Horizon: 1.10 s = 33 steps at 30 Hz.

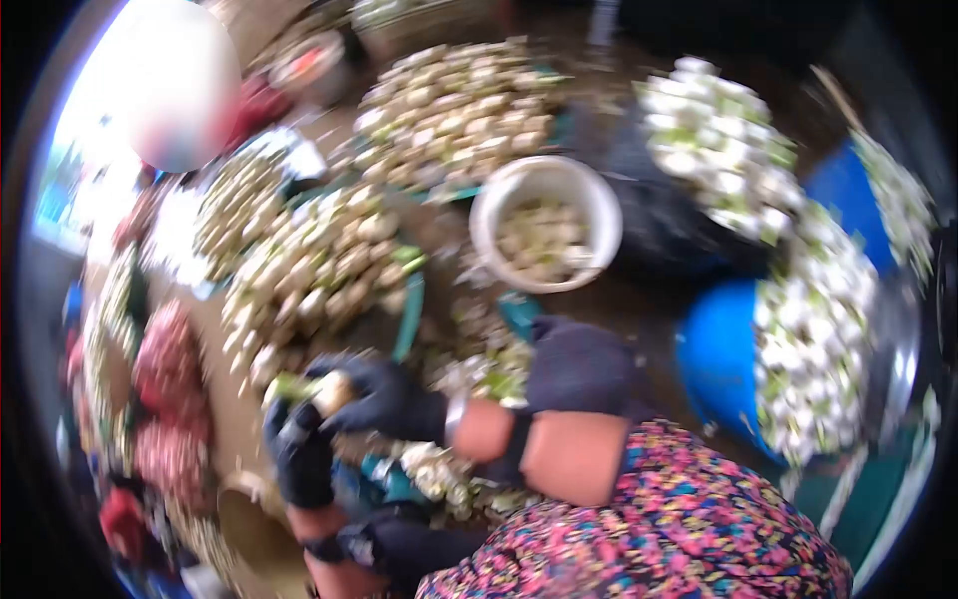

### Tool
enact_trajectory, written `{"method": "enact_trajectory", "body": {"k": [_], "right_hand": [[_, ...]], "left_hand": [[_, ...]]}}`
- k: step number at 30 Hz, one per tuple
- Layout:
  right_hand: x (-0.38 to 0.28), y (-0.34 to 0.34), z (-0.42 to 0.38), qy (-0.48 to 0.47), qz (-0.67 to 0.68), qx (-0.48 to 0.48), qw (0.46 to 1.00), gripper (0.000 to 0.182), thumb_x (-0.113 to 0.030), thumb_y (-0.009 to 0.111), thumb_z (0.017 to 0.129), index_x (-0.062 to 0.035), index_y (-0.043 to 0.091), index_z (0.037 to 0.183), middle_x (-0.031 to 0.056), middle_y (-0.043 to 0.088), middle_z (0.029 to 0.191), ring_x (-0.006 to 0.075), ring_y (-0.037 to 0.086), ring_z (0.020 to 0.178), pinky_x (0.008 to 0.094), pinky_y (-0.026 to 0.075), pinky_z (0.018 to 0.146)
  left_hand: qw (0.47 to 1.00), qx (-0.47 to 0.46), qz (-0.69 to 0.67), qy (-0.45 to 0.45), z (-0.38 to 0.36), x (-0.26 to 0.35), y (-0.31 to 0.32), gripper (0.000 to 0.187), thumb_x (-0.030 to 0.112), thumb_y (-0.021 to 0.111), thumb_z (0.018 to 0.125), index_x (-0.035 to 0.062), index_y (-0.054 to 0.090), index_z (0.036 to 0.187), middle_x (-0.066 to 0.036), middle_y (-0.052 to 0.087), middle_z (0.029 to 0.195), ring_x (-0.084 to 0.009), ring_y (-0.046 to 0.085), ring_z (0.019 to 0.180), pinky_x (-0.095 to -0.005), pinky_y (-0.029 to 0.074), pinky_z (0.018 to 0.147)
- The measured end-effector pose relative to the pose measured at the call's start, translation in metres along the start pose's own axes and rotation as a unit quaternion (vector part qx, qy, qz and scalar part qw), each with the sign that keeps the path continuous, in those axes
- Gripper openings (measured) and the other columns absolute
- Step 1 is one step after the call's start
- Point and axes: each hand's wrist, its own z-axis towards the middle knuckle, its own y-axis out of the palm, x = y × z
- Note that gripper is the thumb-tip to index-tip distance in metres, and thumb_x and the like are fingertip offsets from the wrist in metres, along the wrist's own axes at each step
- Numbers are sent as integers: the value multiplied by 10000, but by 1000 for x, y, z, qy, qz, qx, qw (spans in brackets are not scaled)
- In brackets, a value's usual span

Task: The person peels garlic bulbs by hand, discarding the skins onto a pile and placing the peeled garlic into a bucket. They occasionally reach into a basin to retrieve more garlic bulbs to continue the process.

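Note:
Both hands wear dark gloves and meet at the lower left of the head view. My right hand (384, 399) is closed round a pale bulb (335, 393) that has a green stem end pointing left. Just below it my left hand (301, 459) is closed, its fingertips at the stem end of the same bulb. Motion blur hides the fingers' exact grip, and a small light patch between the left fingers is too smeared to name. A heap of untrimmed bulbs (319, 270) lies right beyond the hands.
A white bucket (483, 225) holds trimmings. Another bulb heap (454, 110) lies behind. White peeled bulbs fill a blue tub (718, 349) and a black bag (649, 215) at the right. Red net sacks (172, 369) and a tan basin (259, 534) stand left.

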Motion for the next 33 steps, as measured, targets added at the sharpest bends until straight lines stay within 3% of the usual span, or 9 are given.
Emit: {"method": "enact_trajectory", "body": {"k": [4, 6, 12, 13, 16, 18, 21, 24, 33], "right_hand": [[-19, 3, -1, 124, 204, -10, 971, 580, -2, 679, 745, 13, 429, 1267, 104, 570, 1122, 142, 565, 970, 271, 497, 829], [-25, 1, 0, 145, 173, -20, 974, 578, 26, 616, 776, 16, 386, 1306, 112, 495, 1256, 187, 504, 1121, 316, 448, 931], [-19, 5, 3, 121, 113, -38, 985, 574, 8, 615, 797, 10, 374, 1319, 99, 512, 1241, 169, 508, 1108, 297, 433, 929], [-19, 7, 3, 119, 148, -20, 982, 549, -6, 635, 793, 2, 402, 1290, 77, 565, 1111, 124, 562, 959, 257, 497, 794], [-14, 9, 3, 144, 119, 4, 982, 472, -74, 576, 865, 7, 395, 1293, 95, 534, 1192, 154, 522, 1063, 292, 448, 889], [-14, 8, 0, 151, 48, 27, 987, 396, -192, 532, 907, -10, 441, 1247, 83, 580, 1052, 150, 587, 882, 279, 497, 756], [-18, 7, 2, 335, 217, 15, 917, 424, -443, 433, 916, -50, 530, 1041, 75, 568, 761, 139, 522, 529, 235, 421, 456], [-16, -5, 3, 417, 335, -55, 843, 406, -452, 448, 906, -62, 530, 981, 74, 575, 750, 130, 521, 537, 234, 410, 447], [-25, 1, 0, 253, 161, 65, 952, 246, -292, 543, 888, -74, 516, 998, 51, 570, 784, 123, 580, 592, 238, 478, 456]], "left_hand": [[996, -44, -69, 44, 5, -7, -8, 301, 53, 550, 761, -38, 542, 1048, -93, 599, 943, -194, 595, 873, -293, 488, 771], [995, -36, -86, 21, 7, -10, -9, 249, 47, 553, 791, -37, 547, 1026, -100, 602, 950, -194, 597, 864, -295, 483, 786], [992, -56, -110, 27, 5, -16, -18, 306, 114, 553, 860, -48, 540, 1120, -93, 620, 987, -150, 602, 815, -267, 488, 695], [991, -69, -116, -7, 1, -11, -17, 313, 104, 569, 847, -45, 544, 1121, -88, 624, 970, -150, 603, 797, -269, 486, 682], [993, -49, -109, -18, 1, -15, -19, 322, 71, 578, 821, -47, 545, 1120, -86, 628, 957, -157, 605, 778, -273, 489, 678], [994, -42, -103, -10, 3, -18, -23, 303, 28, 590, 790, -42, 571, 1084, -82, 636, 935, -154, 608, 781, -273, 490, 687], [999, -15, -9, 45, 3, -23, -25, 223, -7, 622, 756, -18, 627, 978, -59, 650, 868, -110, 593, 793, -262, 478, 720], [979, -25, 161, 121, 2, -21, -24, 259, 67, 622, 754, -28, 607, 995, -57, 639, 866, -125, 592, 767, -266, 471, 703], [993, -59, -96, 24, 1, -18, -7, 392, 62, 583, 786, -38, 508, 1157, -86, 603, 1035, -155, 572, 932, -265, 449, 831]]}}
